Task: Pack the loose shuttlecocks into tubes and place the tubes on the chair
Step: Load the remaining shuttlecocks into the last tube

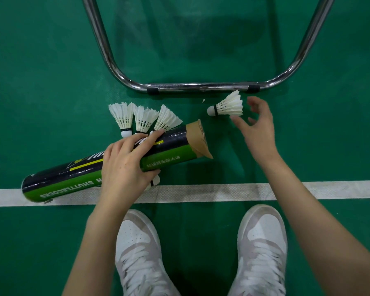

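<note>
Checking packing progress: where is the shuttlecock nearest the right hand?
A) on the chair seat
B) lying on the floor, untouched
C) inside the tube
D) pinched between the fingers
B: the shuttlecock lies on the green floor, with the right hand open just beside it.

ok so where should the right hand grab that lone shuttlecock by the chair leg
Probably pinch the feather skirt of the lone shuttlecock, coming from its right. It lies on its side, cork pointing left, skirt flaring toward the right hand, which hovers open beside it.
</note>
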A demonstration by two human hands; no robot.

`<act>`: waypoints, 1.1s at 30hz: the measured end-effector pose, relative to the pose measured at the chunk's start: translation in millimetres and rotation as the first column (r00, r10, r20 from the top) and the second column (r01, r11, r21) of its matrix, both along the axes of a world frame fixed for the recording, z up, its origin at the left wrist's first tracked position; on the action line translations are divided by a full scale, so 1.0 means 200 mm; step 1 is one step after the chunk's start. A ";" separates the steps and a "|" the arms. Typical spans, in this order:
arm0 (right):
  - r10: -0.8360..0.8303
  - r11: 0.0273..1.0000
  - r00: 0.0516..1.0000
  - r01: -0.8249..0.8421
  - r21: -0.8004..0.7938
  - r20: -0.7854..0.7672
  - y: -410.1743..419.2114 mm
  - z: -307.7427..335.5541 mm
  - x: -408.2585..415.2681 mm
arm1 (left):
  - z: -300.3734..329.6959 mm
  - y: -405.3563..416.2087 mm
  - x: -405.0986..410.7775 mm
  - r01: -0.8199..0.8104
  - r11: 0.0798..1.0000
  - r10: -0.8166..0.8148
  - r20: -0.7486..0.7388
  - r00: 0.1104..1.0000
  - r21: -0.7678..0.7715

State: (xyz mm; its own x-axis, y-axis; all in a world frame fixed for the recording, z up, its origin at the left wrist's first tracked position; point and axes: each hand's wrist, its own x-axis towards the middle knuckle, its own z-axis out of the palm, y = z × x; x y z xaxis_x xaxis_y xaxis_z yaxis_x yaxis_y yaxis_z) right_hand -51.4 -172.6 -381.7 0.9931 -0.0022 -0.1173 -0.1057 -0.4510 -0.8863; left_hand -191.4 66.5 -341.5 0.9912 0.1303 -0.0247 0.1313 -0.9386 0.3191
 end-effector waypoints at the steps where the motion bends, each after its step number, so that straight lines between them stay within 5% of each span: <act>1: 0.003 1.000 1.000 -0.003 -0.012 -0.010 0.01 -0.01 0.02 | 0.00 0.00 0.00 0.003 1.000 -0.003 -0.003 1.000 0.003; 12: 0.058 0.998 0.987 -0.058 0.000 -0.150 0.03 -0.11 0.04 | 0.01 -0.01 -0.01 0.007 1.000 -0.008 -0.030 1.000 -0.025; 18: 0.105 0.989 0.990 -0.113 -0.090 -0.094 0.06 -0.12 0.04 | 0.03 0.00 0.00 0.010 0.998 -0.015 -0.076 0.997 -0.064; 33: 0.041 0.938 0.995 -0.009 0.346 -0.085 -0.01 0.31 -0.30 | 0.02 -0.01 0.00 0.019 0.998 -0.023 -0.064 0.998 -0.067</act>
State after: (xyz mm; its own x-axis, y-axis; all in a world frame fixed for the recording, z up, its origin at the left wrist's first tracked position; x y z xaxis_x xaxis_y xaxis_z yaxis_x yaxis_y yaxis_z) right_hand -111.9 -174.6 -320.2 0.9776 0.0790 -0.1953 -0.1848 -0.1231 -0.9750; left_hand -191.4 63.9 -336.6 0.9897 0.1051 -0.0969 0.1340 -0.9184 0.3722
